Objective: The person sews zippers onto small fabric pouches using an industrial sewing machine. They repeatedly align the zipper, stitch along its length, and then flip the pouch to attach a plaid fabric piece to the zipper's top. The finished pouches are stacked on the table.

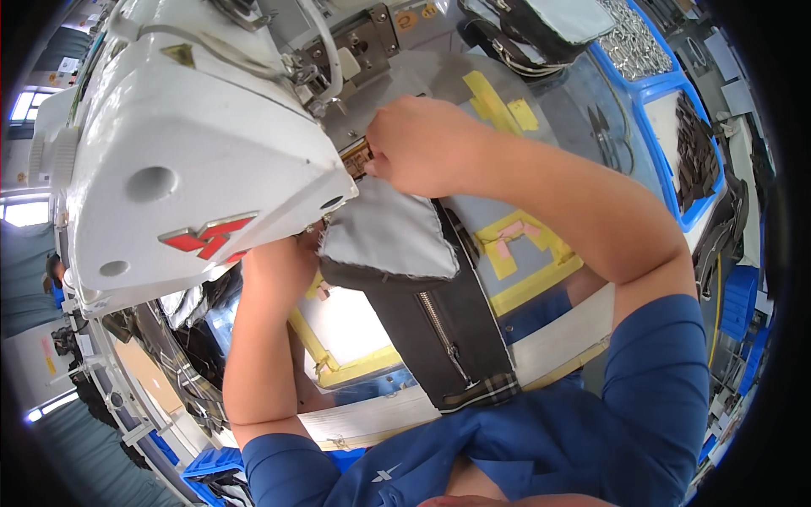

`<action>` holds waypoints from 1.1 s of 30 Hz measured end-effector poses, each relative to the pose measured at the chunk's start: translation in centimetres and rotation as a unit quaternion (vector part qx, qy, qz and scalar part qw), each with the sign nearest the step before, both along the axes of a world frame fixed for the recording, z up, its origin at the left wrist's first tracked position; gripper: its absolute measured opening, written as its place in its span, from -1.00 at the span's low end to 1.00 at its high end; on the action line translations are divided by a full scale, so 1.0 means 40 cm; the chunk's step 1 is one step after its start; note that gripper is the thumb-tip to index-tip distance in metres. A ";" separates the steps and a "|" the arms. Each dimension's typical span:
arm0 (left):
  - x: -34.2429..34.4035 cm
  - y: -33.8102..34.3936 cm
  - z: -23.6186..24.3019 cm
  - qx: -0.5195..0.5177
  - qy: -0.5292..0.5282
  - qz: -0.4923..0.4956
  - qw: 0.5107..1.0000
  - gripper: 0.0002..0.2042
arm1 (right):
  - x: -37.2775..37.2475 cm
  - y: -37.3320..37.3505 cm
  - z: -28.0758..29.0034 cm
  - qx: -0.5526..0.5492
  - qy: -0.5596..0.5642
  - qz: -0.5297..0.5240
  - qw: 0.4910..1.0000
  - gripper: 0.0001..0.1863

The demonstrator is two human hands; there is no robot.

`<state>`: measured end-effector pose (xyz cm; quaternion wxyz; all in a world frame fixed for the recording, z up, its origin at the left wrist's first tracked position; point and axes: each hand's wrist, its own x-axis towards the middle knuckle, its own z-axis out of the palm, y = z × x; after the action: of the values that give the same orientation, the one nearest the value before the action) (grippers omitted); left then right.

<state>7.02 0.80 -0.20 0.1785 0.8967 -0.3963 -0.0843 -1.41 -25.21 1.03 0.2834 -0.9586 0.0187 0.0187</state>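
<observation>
A white sewing machine [198,160] with a red emblem fills the left. Under its head lies a dark fabric piece [397,317] with a metal zipper [441,329], trailing toward me over the table edge. A pale grey lining flap [384,237] with frayed edges is folded over it. My right hand [427,145] is closed at the far edge of the flap, beside the needle area; what its fingertips hold is hidden. My left hand [280,264] reaches the flap's left side, its fingers mostly hidden behind the machine head.
Yellow tape [541,283] marks the table around the fabric. Scissors [601,135] lie at the right. A blue tray [629,42] of metal parts and dark pieces stands at the far right, and a stack of dark fabric pieces [536,38] lies at the back.
</observation>
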 end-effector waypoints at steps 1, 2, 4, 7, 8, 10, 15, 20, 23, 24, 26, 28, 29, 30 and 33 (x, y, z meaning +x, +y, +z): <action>-0.028 -0.016 0.050 0.021 -0.005 0.007 1.000 -0.69 | -0.003 -0.003 0.000 0.003 -0.009 0.001 1.000 -0.70; -0.045 -0.016 0.101 0.090 -0.048 -0.026 0.994 -0.65 | -0.006 -0.009 -0.002 0.007 -0.018 0.003 1.000 -0.70; -0.101 -0.008 0.184 0.128 -0.082 -0.041 0.988 -0.59 | -0.018 -0.021 -0.002 0.018 -0.022 0.001 1.000 -0.69; -0.188 -0.014 0.272 0.028 -0.094 -0.078 0.992 -0.54 | -0.030 -0.032 0.011 0.022 -0.017 0.004 1.000 -0.68; -0.200 -0.015 0.279 -0.007 -0.102 -0.105 0.989 -0.52 | -0.029 -0.035 0.010 0.010 -0.019 0.010 1.000 -0.68; -0.193 -0.020 0.259 -0.064 -0.064 -0.159 0.983 -0.52 | -0.021 -0.031 0.012 0.001 -0.022 0.027 0.999 -0.69; -0.130 -0.040 0.145 -0.084 0.072 -0.264 0.958 -0.55 | -0.024 -0.019 0.029 -0.038 -0.012 0.037 0.999 -0.66; -0.154 -0.066 0.124 -0.043 -0.005 -0.267 0.963 -0.31 | -0.022 -0.020 -0.010 -0.072 -0.056 0.054 0.994 -0.69; -0.167 -0.069 0.120 0.002 -0.029 -0.273 0.961 -0.18 | -0.031 -0.021 -0.010 -0.095 -0.073 0.065 0.991 -0.69; -0.170 -0.070 0.118 0.012 -0.031 -0.274 0.961 -0.17 | -0.031 -0.022 -0.008 -0.104 -0.081 0.071 0.989 -0.69; -0.175 -0.072 0.118 0.028 -0.037 -0.277 0.960 -0.17 | -0.028 -0.020 -0.018 -0.103 -0.088 0.055 0.989 -0.68; -0.177 -0.072 0.122 0.042 -0.047 -0.279 0.958 -0.17 | -0.021 -0.016 -0.023 -0.103 -0.084 0.060 0.989 -0.68; -0.178 -0.071 0.126 0.051 -0.042 -0.274 0.959 -0.18 | -0.018 -0.014 -0.023 -0.104 -0.076 0.071 0.989 -0.68; -0.178 -0.071 0.129 0.059 -0.037 -0.271 0.960 -0.18 | -0.017 -0.011 -0.024 -0.105 -0.066 0.082 0.989 -0.67; -0.180 -0.069 0.140 0.073 -0.034 -0.265 0.961 -0.21 | -0.015 0.013 -0.034 -0.081 -0.089 0.031 0.992 -0.71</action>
<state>-0.18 -1.97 5.42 0.0708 0.7726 -0.6180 -0.1270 -1.99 -24.69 -0.32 0.2046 -0.9764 -0.0350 -0.0589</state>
